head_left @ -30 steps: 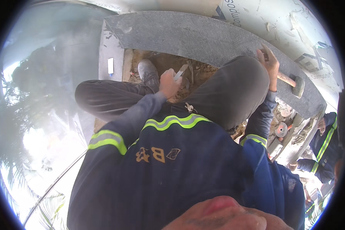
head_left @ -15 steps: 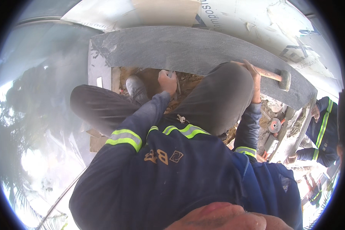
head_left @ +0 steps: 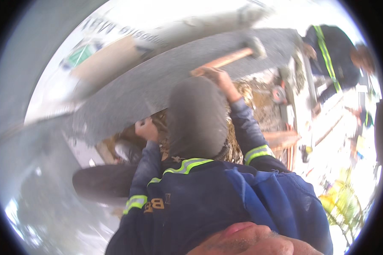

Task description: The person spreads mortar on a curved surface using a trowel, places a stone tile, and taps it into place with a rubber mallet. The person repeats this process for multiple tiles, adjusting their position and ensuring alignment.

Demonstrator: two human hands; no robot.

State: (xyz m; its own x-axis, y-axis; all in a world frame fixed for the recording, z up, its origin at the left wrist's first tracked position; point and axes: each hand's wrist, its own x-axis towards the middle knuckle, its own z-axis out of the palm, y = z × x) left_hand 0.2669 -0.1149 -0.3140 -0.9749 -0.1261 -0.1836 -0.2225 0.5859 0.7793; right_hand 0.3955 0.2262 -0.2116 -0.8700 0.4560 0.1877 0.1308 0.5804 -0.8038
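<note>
My right hand [head_left: 217, 78] is closed around the lower end of a hammer's wooden handle, above my raised knee. The hammer [head_left: 232, 58] lies over the long grey stone slab [head_left: 127, 91], its blunt head [head_left: 257, 47] toward the far right. At the slab's near edge, my left hand [head_left: 147, 128] is closed in a fist around a chisel-like metal tool. Blur and the fingers hide most of that tool; a pale tip seems to stand up against the slab. Below the left fist lies broken brown soil, with my shoe [head_left: 127, 149] beside it.
A co-worker [head_left: 334, 55] in a dark reflective-striped jacket bends at the right. Between us are rubble, a tool with a round disc [head_left: 279, 94] and a reddish board [head_left: 281, 139]. Printed wrapping [head_left: 157, 36] lies beyond the slab; a smooth grey surface [head_left: 34, 182] is at the left.
My view has swung, so the slab now slants up to the right and the co-worker shows higher. Both hands keep their grips; the hammer now points more up and right.
</note>
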